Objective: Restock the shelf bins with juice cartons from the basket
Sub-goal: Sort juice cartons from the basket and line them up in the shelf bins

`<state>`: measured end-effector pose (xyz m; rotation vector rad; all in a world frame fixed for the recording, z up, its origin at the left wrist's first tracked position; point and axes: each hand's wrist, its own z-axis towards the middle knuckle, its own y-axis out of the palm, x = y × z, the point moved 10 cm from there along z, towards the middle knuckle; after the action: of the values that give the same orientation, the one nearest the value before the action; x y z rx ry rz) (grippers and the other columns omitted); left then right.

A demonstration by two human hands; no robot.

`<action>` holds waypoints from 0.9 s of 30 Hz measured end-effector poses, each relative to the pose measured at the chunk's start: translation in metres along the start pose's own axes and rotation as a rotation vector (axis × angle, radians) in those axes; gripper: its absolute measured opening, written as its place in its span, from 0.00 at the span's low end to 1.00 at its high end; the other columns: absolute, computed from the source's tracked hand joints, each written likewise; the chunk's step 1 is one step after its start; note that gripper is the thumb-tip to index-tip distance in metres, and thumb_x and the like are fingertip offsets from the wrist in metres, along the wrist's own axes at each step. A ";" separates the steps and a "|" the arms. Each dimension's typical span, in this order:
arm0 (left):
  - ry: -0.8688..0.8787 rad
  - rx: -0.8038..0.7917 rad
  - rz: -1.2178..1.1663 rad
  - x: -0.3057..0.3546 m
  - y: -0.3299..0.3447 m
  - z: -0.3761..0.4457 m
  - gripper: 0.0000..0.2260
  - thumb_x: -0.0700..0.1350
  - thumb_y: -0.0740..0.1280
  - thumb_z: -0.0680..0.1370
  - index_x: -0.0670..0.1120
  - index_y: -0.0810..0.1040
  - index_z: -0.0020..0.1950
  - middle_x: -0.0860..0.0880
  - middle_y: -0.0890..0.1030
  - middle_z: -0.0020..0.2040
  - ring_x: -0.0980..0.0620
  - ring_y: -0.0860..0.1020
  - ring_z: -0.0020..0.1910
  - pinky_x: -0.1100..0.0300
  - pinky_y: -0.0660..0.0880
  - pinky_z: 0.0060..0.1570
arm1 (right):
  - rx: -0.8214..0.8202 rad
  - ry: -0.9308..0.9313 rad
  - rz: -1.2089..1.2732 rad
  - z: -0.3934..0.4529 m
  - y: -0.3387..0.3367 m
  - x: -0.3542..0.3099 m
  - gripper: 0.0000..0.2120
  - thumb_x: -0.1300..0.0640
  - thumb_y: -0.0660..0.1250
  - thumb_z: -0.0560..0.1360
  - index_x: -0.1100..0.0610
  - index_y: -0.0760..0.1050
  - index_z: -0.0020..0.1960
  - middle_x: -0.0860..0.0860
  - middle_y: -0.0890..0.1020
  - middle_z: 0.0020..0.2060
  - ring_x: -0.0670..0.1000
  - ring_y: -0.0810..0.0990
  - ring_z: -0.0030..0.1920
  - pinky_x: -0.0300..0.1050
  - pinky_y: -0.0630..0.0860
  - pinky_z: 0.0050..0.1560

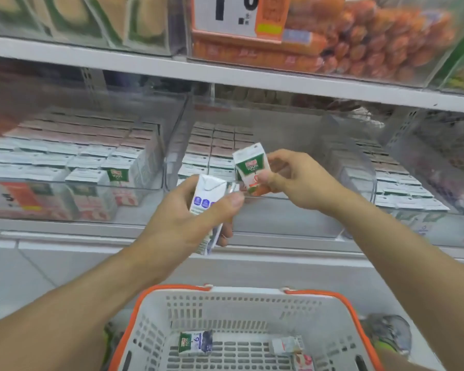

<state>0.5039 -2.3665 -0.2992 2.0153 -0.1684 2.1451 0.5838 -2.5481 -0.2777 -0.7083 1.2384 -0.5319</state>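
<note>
Showing green-banded white carton (250, 167), orange base.

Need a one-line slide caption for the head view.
Left hand and right hand each hold a juice carton before the shelf bins; basket below.

Two small juice cartons are held before the clear shelf bins (134, 183): a white carton with blue marks (206, 199), tilted, and a green-and-orange carton (249, 167), upright. Below, the white, orange-rimmed basket (332, 311) holds three more cartons (196, 342) lying flat.
</note>
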 end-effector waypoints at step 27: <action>0.160 -0.128 0.153 0.007 0.071 0.009 0.24 0.47 0.78 0.67 0.48 0.77 0.61 0.49 0.84 0.53 0.50 0.83 0.50 0.53 0.79 0.50 | 0.013 0.104 0.529 -0.085 -0.056 -0.019 0.13 0.51 0.68 0.77 0.62 0.79 0.52 0.59 0.84 0.43 0.55 0.83 0.38 0.50 0.80 0.39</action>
<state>0.4972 -2.4370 -0.2883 1.8048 -0.4367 2.3107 0.4971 -2.5896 -0.2382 -0.3206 1.4521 -0.1390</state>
